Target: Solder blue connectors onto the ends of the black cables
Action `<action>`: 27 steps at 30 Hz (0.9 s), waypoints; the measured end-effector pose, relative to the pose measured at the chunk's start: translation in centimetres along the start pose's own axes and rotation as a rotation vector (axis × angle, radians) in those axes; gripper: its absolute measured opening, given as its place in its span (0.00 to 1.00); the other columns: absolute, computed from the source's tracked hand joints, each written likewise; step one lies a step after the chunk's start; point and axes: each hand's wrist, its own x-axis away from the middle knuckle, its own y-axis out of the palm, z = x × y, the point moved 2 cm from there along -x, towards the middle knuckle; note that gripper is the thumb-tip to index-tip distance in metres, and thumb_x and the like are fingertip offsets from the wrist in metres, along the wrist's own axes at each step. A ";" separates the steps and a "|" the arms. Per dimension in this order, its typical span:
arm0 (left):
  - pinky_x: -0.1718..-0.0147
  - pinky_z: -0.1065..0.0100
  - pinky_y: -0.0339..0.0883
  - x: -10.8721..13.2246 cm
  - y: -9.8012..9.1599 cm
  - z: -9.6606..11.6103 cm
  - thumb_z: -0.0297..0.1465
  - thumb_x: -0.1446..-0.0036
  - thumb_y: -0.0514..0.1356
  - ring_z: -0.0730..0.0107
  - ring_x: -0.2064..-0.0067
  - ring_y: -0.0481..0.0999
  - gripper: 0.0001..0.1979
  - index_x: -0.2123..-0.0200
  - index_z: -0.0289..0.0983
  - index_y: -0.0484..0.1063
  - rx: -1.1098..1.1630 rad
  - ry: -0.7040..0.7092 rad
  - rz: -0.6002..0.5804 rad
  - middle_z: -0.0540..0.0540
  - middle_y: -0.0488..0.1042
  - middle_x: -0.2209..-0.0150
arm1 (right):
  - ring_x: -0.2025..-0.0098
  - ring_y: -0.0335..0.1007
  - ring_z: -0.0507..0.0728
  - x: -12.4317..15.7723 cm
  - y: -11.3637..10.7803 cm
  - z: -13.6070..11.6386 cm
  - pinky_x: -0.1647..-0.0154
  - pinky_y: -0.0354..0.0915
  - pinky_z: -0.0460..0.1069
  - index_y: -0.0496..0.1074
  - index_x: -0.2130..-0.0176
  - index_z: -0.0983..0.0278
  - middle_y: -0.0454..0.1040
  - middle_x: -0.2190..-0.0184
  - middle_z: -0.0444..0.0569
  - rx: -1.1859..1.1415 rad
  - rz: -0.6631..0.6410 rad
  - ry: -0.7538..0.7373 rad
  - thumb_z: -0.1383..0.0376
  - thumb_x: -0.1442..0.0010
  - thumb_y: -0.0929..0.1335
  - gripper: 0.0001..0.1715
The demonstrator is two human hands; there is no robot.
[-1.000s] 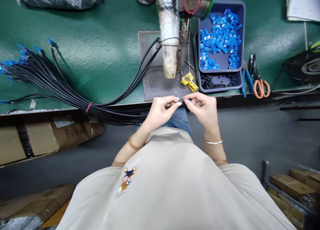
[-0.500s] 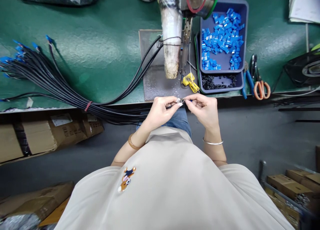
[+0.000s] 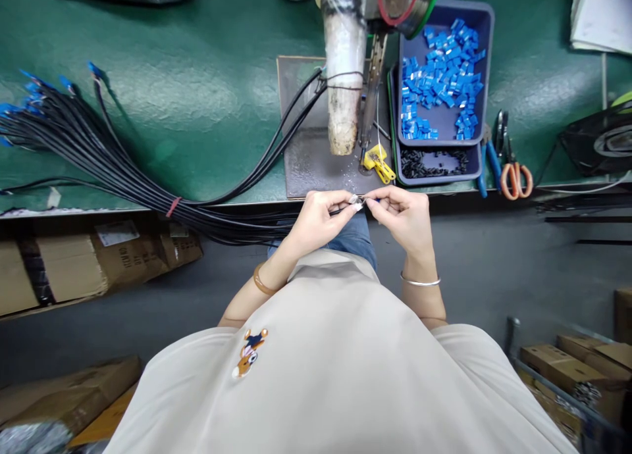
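Both hands meet just off the bench's front edge, above my lap. My left hand (image 3: pixel 323 220) is closed in a pinch around the end of a black cable, the rest of which is mostly hidden by the fingers. Fingertip to fingertip with it, my right hand (image 3: pixel 402 217) pinches at the cable's tip; the thin wires there are too small to make out clearly. To the left, a thick bundle of black cables (image 3: pixel 123 181) is tied with a red band (image 3: pixel 173 207) and runs toward my left hand. Several far ends carry blue connectors (image 3: pixel 34 92).
A wrapped white nozzle (image 3: pixel 343 92) and a solder spool (image 3: pixel 409 6) overhang a dark plate (image 3: pixel 316 171) with a yellow clip (image 3: pixel 379 164). At right stand a bin (image 3: pixel 488 66) of blue connectors, a lower bin (image 3: pixel 434 179) of black pieces, pliers (image 3: pixel 491 158) and orange-handled scissors (image 3: pixel 516 179).
The view has shifted slightly, so the bench things sit a little differently in the picture. My hands keep nearly the same pinch and place.
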 end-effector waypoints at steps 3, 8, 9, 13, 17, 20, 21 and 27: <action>0.71 0.74 0.60 0.0 0.0 0.0 0.34 0.40 0.60 0.77 0.72 0.63 0.12 0.69 0.31 0.76 -0.043 0.006 -0.007 0.50 0.68 0.75 | 0.80 0.50 0.44 0.0 -0.1 -0.2 0.77 0.50 0.44 0.78 0.65 0.64 0.62 0.82 0.37 0.065 0.007 -0.029 0.63 0.42 0.70 0.07; 0.73 0.74 0.56 0.0 0.1 0.1 0.33 0.41 0.59 0.78 0.74 0.60 0.10 0.69 0.32 0.75 -0.070 0.018 0.013 0.52 0.65 0.76 | 0.80 0.49 0.44 0.2 -0.1 -0.9 0.76 0.51 0.44 0.78 0.66 0.63 0.64 0.81 0.38 0.236 0.055 -0.143 0.64 0.42 0.70 0.06; 0.73 0.74 0.56 0.0 0.1 0.1 0.32 0.41 0.59 0.79 0.74 0.60 0.10 0.69 0.32 0.75 -0.070 0.019 0.015 0.52 0.65 0.76 | 0.80 0.50 0.44 0.3 -0.1 -1.0 0.76 0.52 0.44 0.78 0.66 0.63 0.65 0.81 0.38 0.260 0.064 -0.170 0.64 0.41 0.70 0.06; 0.74 0.74 0.55 0.0 0.0 0.1 0.32 0.41 0.59 0.79 0.74 0.59 0.09 0.69 0.32 0.74 -0.081 0.022 0.013 0.53 0.64 0.77 | 0.80 0.51 0.45 0.3 0.0 -1.2 0.76 0.53 0.45 0.78 0.65 0.63 0.68 0.80 0.39 0.310 0.068 -0.221 0.64 0.40 0.69 0.06; 0.74 0.74 0.55 0.1 0.1 0.0 0.32 0.41 0.59 0.79 0.74 0.58 0.09 0.70 0.33 0.73 -0.074 0.019 0.015 0.53 0.62 0.77 | 0.81 0.52 0.45 0.4 0.1 -1.3 0.75 0.54 0.45 0.77 0.65 0.62 0.68 0.80 0.38 0.333 0.062 -0.223 0.64 0.40 0.69 0.06; 0.74 0.74 0.57 0.1 0.0 -0.2 0.34 0.40 0.59 0.79 0.74 0.61 0.09 0.69 0.34 0.71 0.013 -0.016 0.021 0.53 0.63 0.77 | 0.81 0.50 0.45 0.5 0.2 -1.5 0.75 0.54 0.44 0.75 0.67 0.63 0.66 0.81 0.38 0.339 0.083 -0.224 0.65 0.41 0.68 0.05; 0.75 0.74 0.56 0.1 0.0 -0.3 0.35 0.40 0.59 0.79 0.75 0.61 0.10 0.69 0.34 0.69 0.065 -0.037 0.015 0.53 0.62 0.77 | 0.81 0.50 0.45 0.5 0.3 -1.5 0.75 0.54 0.44 0.75 0.67 0.63 0.66 0.81 0.37 0.341 0.093 -0.234 0.66 0.41 0.68 0.04; 0.79 0.75 0.55 0.3 -0.1 -0.2 0.37 0.40 0.60 0.81 0.78 0.61 0.11 0.67 0.35 0.68 0.297 -0.101 0.000 0.54 0.62 0.79 | 0.81 0.49 0.44 0.7 0.9 -1.4 0.78 0.50 0.44 0.73 0.70 0.63 0.62 0.81 0.37 0.161 0.089 -0.104 0.64 0.42 0.69 0.05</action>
